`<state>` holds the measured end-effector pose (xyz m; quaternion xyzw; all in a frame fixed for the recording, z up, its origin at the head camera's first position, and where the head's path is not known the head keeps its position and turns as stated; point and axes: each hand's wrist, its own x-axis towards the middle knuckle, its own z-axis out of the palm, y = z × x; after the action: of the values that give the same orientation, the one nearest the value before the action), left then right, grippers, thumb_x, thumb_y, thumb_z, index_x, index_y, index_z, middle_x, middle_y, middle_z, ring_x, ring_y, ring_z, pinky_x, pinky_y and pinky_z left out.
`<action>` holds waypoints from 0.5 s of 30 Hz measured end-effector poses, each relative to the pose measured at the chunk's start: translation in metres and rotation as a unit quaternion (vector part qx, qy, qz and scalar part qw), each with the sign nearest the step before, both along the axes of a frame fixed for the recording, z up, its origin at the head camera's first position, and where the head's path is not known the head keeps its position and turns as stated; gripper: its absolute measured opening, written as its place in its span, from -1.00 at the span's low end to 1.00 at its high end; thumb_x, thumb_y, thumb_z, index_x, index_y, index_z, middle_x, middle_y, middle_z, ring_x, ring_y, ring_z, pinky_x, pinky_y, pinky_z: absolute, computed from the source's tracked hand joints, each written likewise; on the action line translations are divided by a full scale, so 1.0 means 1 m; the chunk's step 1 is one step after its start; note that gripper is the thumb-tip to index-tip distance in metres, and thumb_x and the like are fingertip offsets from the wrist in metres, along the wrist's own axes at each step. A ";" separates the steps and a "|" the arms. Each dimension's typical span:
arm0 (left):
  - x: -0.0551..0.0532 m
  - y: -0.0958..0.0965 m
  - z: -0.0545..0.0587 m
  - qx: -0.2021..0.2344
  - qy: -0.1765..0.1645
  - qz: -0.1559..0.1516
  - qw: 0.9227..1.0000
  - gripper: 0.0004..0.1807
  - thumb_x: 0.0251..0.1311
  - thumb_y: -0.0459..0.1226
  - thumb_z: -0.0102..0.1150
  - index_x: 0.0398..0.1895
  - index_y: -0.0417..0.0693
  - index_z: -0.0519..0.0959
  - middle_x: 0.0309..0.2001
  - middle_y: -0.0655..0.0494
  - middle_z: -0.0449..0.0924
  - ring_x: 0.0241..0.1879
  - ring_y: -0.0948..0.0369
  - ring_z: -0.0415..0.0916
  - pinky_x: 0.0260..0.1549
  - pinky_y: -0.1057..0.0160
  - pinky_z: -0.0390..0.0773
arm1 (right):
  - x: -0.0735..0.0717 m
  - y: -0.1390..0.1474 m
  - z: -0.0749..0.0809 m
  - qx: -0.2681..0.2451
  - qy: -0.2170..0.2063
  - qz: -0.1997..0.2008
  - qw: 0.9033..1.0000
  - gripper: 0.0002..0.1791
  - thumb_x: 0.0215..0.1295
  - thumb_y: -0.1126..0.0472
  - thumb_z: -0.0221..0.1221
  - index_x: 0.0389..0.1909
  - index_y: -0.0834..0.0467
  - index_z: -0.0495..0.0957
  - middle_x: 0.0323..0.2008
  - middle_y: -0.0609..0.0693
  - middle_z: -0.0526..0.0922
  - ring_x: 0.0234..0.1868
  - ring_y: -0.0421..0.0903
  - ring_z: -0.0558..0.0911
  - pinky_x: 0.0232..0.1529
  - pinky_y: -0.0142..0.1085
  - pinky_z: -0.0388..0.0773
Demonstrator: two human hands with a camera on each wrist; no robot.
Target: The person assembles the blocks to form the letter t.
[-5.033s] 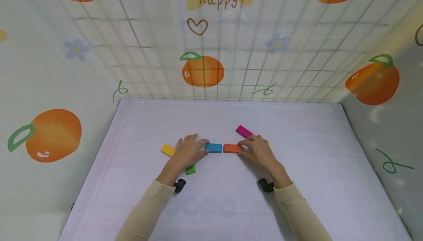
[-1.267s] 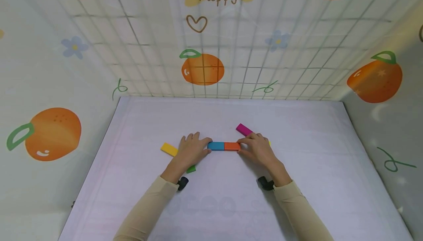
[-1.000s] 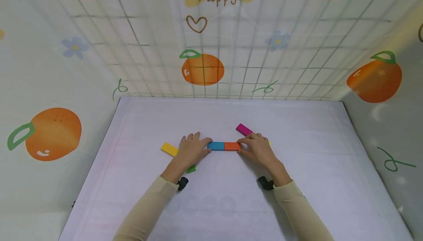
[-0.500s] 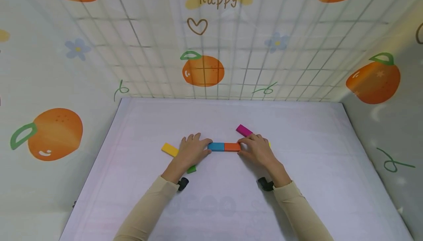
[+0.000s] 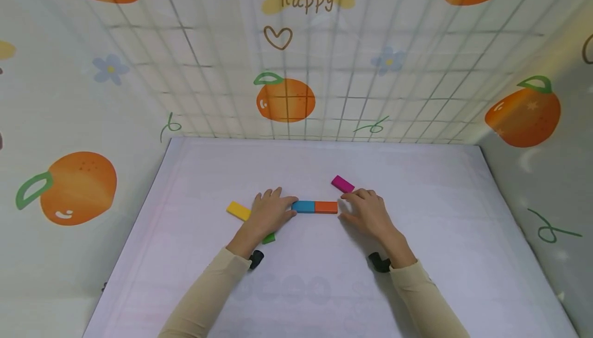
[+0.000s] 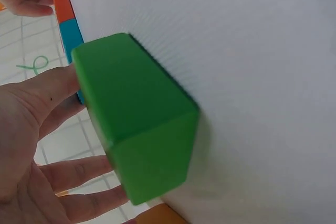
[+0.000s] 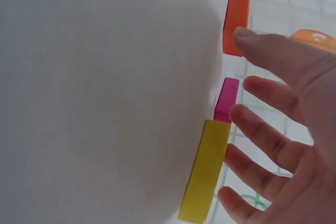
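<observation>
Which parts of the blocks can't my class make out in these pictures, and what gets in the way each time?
- Head view: most of the green block and one end of the amber block, behind the left hand.
- Head view: the yellow block, apparently behind the right hand.
- Left wrist view: part of the blue block, behind the green block and left hand.
- Right wrist view: most of the blue block, beyond the top edge.

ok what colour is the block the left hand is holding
Blue; the block in the left hand shows best in the head view.
</observation>
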<state>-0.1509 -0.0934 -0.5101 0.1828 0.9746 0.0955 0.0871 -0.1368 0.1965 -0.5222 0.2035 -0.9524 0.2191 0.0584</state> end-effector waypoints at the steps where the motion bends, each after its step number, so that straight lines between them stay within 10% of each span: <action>1: 0.000 0.000 0.000 0.001 0.000 0.000 1.000 -0.53 0.35 0.05 0.21 0.29 0.26 0.56 0.36 -0.18 0.39 0.30 -0.20 0.30 0.21 -0.31 0.28 | 0.001 0.001 0.001 -0.003 0.005 0.000 1.000 -0.51 0.10 0.08 0.49 0.06 0.11 0.66 -0.07 0.11 0.61 0.02 0.20 0.50 0.01 0.21 0.43; 15: 0.001 -0.001 0.002 0.004 0.001 -0.004 1.000 -0.53 0.35 0.04 0.21 0.30 0.26 0.56 0.35 -0.18 0.39 0.30 -0.19 0.30 0.21 -0.29 0.31 | 0.010 0.032 0.008 -0.047 -0.029 -0.056 0.997 -0.57 0.14 0.16 0.46 0.04 0.16 0.67 -0.03 0.16 0.61 0.04 0.22 0.49 0.04 0.20 0.38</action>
<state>-0.1498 -0.0948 -0.5084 0.1876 0.9735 0.0989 0.0857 -0.1270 0.2288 -0.5145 0.1402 -0.9524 0.2656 0.0525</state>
